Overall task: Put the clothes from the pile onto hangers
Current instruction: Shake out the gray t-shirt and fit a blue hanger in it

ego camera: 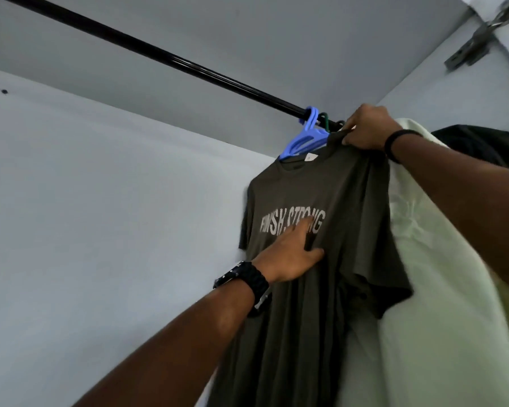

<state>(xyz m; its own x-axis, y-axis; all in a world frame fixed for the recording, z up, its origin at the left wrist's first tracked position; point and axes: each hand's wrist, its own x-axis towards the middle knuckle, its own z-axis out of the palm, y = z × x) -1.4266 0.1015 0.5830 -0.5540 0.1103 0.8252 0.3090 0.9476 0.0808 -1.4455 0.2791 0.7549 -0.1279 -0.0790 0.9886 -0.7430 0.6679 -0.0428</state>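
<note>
- Olive T-shirt hangs from the black rail.
- Right hand pinches its shoulder just below the rail.
- Left hand, fingers straight, presses its chest print.

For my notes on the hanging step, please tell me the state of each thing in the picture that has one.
Olive T-shirt: hanging, gripped at its shoulder.
Blue hanger: hooked on the rod.
Black rod: mounted, carrying hangers.
Pale garment: hanging behind the T-shirt.
Left hand: flat on the T-shirt's front.
Right hand: pinching the T-shirt's shoulder.

T-shirt on hanger on rod
</note>
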